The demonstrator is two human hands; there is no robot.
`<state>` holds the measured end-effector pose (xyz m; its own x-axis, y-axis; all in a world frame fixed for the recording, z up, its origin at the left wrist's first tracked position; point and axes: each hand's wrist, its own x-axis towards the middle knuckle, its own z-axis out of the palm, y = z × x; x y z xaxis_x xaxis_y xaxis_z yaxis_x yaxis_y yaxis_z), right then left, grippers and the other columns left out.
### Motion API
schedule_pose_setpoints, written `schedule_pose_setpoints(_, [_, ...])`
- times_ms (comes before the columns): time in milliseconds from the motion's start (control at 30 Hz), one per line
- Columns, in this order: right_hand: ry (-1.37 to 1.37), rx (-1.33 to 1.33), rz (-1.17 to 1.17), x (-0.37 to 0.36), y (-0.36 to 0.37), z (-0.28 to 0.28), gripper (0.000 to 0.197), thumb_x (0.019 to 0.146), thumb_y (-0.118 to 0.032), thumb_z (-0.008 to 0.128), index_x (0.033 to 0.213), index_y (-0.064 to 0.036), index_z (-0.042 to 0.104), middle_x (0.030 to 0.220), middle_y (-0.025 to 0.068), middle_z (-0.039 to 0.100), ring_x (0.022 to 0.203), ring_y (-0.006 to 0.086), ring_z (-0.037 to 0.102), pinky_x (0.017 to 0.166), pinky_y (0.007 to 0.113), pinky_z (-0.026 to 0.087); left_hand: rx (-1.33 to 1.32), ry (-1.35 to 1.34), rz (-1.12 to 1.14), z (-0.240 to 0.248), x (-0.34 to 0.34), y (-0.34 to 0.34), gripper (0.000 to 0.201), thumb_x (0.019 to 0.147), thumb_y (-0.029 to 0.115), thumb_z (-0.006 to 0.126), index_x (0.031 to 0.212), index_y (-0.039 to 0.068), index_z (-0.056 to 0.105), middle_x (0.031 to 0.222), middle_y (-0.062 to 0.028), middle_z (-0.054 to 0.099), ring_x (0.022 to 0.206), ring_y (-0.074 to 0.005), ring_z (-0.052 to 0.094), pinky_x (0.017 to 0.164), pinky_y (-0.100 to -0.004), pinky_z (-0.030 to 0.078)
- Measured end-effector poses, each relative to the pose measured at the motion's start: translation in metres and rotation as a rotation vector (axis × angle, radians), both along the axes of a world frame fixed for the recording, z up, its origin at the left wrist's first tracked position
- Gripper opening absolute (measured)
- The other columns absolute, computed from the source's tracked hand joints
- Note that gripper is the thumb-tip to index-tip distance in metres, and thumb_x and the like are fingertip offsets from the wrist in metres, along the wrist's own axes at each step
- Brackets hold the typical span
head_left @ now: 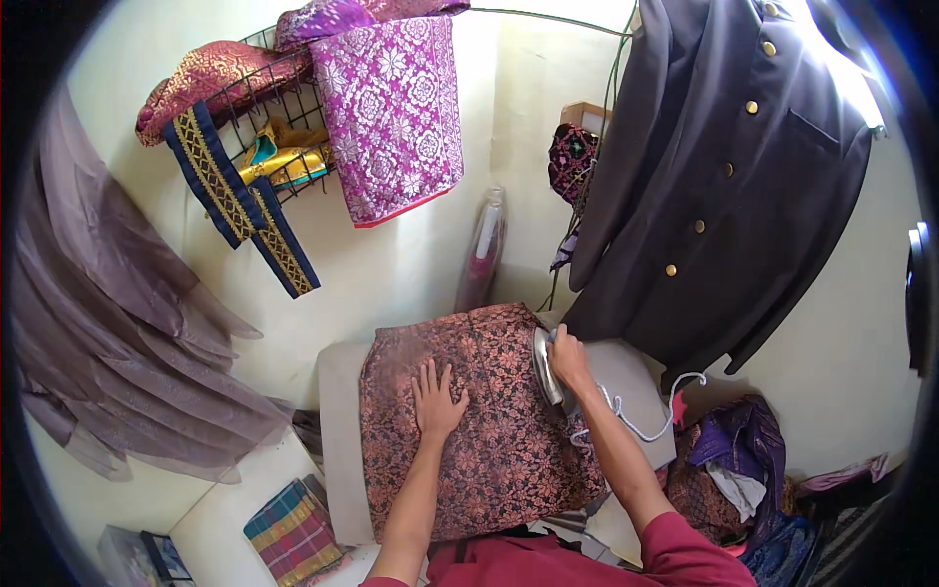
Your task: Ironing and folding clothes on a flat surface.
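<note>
A dark cloth with an orange-pink floral pattern [509, 430] lies spread over a grey padded ironing board [342, 440]. On its left half my left hand [438, 403] rests flat, fingers spread. My right hand [567, 357] is closed around the handle of a clothes iron [545, 369], which stands at the cloth's right edge with its metal soleplate side showing. From the iron a pale cord [646, 430] loops across the right part of the board. The handle itself is mostly hidden by my fingers.
A dark jacket with gold buttons [724, 176] hangs at the right. A wire basket [284, 98] on the wall holds folded fabrics, including a purple patterned cloth [391, 117]. Sheer grey-purple fabric [117, 293] hangs left. Bundled cloths [734, 460] lie right; a plaid cloth [291, 533] lies lower left.
</note>
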<state>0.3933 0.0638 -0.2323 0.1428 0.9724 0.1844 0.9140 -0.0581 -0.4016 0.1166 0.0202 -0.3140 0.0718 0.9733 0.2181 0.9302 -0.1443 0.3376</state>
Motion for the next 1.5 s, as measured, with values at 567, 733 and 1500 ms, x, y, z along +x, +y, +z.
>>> schedule_pose_setpoints(567, [0.005,-0.04,0.203,-0.038,-0.032,0.016,0.035,0.085,-0.025,0.064,0.104,0.0001,0.049,0.082,0.0274,0.064,0.079,0.0467,0.062,0.071,0.055,0.048,-0.006,0.025,0.007,0.0,0.001,0.0,0.07,0.088,0.046,0.057,0.147,0.016,0.037,0.157,-0.0171,0.021,0.145,-0.0346,0.016,0.118,-0.0521,0.008])
schedule_pose_setpoints(733, [0.009,0.004,0.191,-0.042,-0.004,0.006,0.035,0.085,-0.024,0.065,0.105,0.0006,0.049,0.083,0.0266,0.064,0.081,0.0461,0.062,0.071,0.055,0.049,-0.005,0.007,-0.006,0.001,0.003,-0.001,0.068,0.088,0.046,0.056,0.146,0.015,0.037,0.157,-0.0171,0.02,0.145,-0.0344,0.015,0.118,-0.0523,0.009])
schedule_pose_setpoints(1500, [-0.032,0.028,0.421,-0.078,-0.005,0.003,0.035,0.086,-0.03,0.064,0.101,-0.0009,0.053,0.083,0.0227,0.067,0.075,0.0411,0.066,0.066,0.052,0.053,0.039,0.017,0.007,-0.002,0.0,0.001,0.07,0.086,0.047,0.056,0.146,0.015,0.039,0.156,-0.018,0.022,0.145,-0.0346,0.018,0.117,-0.0533,0.011])
